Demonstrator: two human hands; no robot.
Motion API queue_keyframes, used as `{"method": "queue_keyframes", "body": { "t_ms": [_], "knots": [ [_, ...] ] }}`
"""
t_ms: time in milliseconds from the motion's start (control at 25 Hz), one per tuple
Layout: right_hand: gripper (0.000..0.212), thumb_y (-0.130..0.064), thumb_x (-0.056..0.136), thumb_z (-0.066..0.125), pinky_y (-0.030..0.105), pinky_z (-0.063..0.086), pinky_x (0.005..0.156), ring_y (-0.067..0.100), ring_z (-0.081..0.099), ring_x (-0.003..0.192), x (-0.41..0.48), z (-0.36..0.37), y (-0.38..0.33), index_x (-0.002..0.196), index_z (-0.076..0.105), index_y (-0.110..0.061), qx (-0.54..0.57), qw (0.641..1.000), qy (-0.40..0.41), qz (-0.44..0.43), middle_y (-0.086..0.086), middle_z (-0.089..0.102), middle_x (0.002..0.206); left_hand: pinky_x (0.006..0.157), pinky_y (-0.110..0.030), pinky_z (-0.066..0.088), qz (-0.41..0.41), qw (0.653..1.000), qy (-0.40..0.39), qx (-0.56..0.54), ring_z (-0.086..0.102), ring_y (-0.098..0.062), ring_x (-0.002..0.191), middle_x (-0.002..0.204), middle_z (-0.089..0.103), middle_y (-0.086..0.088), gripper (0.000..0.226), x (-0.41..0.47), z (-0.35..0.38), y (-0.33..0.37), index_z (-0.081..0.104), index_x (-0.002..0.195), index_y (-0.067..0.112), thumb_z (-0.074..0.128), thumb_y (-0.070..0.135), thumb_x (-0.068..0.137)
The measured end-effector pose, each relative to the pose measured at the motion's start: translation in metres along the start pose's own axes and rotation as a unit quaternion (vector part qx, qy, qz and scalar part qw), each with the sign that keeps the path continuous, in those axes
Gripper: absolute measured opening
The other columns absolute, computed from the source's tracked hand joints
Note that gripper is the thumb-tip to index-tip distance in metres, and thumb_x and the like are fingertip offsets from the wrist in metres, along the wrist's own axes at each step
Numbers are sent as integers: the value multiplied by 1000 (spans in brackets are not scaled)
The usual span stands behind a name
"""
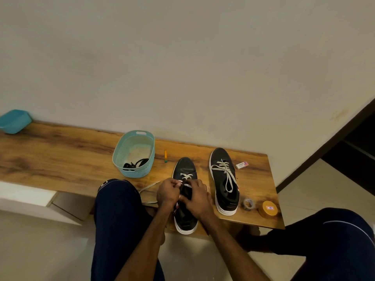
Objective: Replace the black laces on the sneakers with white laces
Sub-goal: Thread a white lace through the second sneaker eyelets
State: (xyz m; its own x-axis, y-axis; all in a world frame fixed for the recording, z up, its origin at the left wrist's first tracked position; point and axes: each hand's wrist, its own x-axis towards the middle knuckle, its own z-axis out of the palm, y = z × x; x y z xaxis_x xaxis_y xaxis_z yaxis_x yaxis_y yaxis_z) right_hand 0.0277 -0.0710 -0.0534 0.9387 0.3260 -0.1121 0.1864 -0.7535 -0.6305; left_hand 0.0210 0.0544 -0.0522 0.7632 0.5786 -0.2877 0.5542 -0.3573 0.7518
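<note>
Sneaker one (185,166) sits on the bench (60,155) just right of the teal basket (138,172), toe to the wall. White lace (186,176) crosses its lower eyelets only, with the loose end trailing out toward the basket side. Left hand (168,192) pinches the lace at the eyelets, fingers curled tight. Right hand (197,196) has its fingers curled round sneaker one's upper, thumb on the tongue. Sneaker two (223,179) is further right of the basket, laced white, ends untied. Black laces (136,164) lie inside the basket. Orange marker (165,156) is just right of the basket.
</note>
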Motion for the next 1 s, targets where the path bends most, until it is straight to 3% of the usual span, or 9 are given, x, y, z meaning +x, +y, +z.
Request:
{"method": "queue_keyframes", "body": {
  "t_ms": [160,280,360,400,480,560,600,720,1000],
  "knots": [
    [102,-62,78,69,56,13,120,24,7,151,-16,13,3,154,14,-21,47,996,40,62,1,9,163,79,-48,58,-64,949,34,-308,65,-23,87,103,67,-6,16,-10,-19,23,56,87,20,49,14,100],
    [106,-63,81,66,58,-1,118,21,-10,152,-17,13,5,157,6,-20,38,994,40,89,0,-8,166,86,-41,56,-25,762,20,-647,68,-24,93,102,69,-9,21,-14,-74,46,55,98,12,36,15,106],
    [106,-60,81,68,57,-2,119,23,-12,152,-18,9,8,157,6,-20,40,994,40,99,2,-9,166,70,-30,59,48,685,15,-727,67,-16,72,85,67,-3,18,-8,-114,43,54,98,15,38,17,105],
    [105,-59,82,68,56,-1,119,24,-12,152,-18,8,8,156,6,-19,40,993,41,101,3,-8,166,57,-23,53,73,686,17,-723,59,-10,61,78,62,2,16,-7,-128,39,52,95,17,39,17,105],
    [105,-57,83,69,53,0,120,25,-11,152,-19,7,6,156,5,-17,32,993,42,103,5,-6,166,46,-19,38,94,794,34,-600,46,-5,54,75,56,5,12,-5,-133,33,54,98,20,43,18,104],
    [105,-55,84,69,52,0,121,26,-10,152,-19,6,4,157,5,-15,28,994,37,102,7,-6,166,55,-26,40,136,947,34,-290,51,-7,64,83,58,7,8,-8,-112,36,57,105,23,50,21,101],
    [105,-55,84,69,52,1,121,26,-10,152,-19,6,3,157,5,-15,26,994,38,98,7,-5,166,62,-29,41,169,981,8,-95,55,-9,72,89,60,7,8,-9,-95,35,58,106,25,53,26,100],
    [104,-56,83,69,51,3,122,27,-8,152,-20,4,3,156,7,-15,18,995,41,94,9,-3,166,76,-33,45,195,931,-71,300,60,-18,94,108,59,2,23,-14,-43,24,60,112,22,54,39,98],
    [100,-55,82,71,51,9,122,29,1,152,-18,7,5,153,13,-15,13,994,45,100,10,8,164,78,-37,47,150,930,-112,318,60,-26,96,112,58,-11,35,-10,-26,13,62,108,11,43,38,100]
  ]
}}
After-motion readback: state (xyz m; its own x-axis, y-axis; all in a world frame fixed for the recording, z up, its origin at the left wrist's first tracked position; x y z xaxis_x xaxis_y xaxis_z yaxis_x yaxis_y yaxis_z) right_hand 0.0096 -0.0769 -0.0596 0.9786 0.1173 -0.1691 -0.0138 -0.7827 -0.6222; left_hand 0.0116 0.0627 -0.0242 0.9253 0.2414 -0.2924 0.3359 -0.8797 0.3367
